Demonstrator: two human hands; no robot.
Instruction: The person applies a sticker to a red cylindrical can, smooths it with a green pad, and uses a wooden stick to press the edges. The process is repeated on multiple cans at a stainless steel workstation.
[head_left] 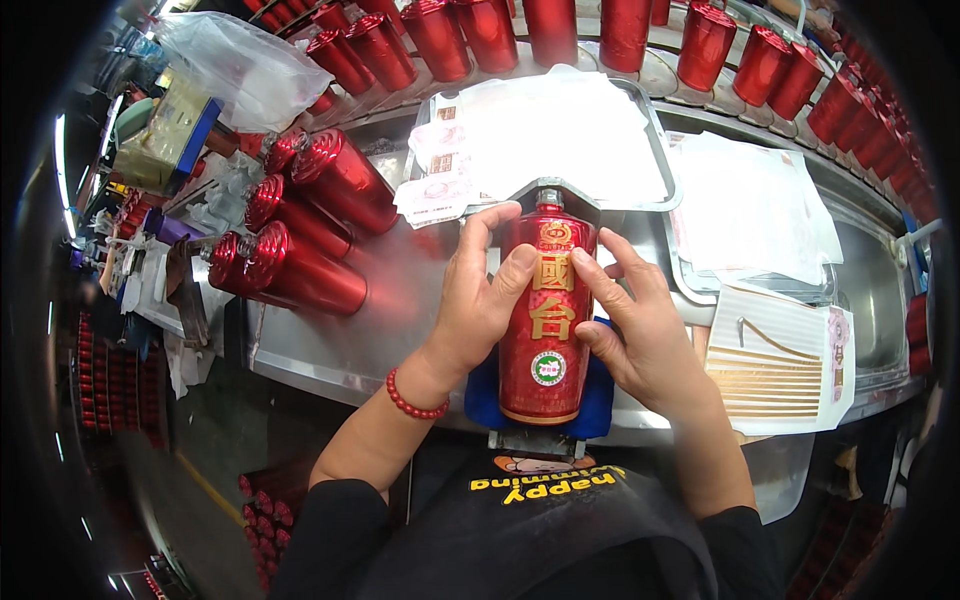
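Note:
A glossy red bottle point(543, 395) with raised gold characters and a round white-and-green label lies in front of me, its narrow neck pointing away. Beneath it is a blue pad point(596, 393), and a grey angled bracket point(575, 197) frames the neck. My left hand point(470, 295) grips the bottle's left side, thumb on the front face and fingers near the shoulder. On the opposite side, my right hand point(640, 340) presses its thumb and fingertips against the upper body. The undersides of some fingers are hidden.
Several red bottles point(310, 265) lie at the left. White label sheets fill a metal tray point(672, 160) behind, with more sheets point(750, 205) at the right. A card of gold strips point(765, 375) sits near the right front edge. Red bottles point(490, 35) line a curved conveyor at the back.

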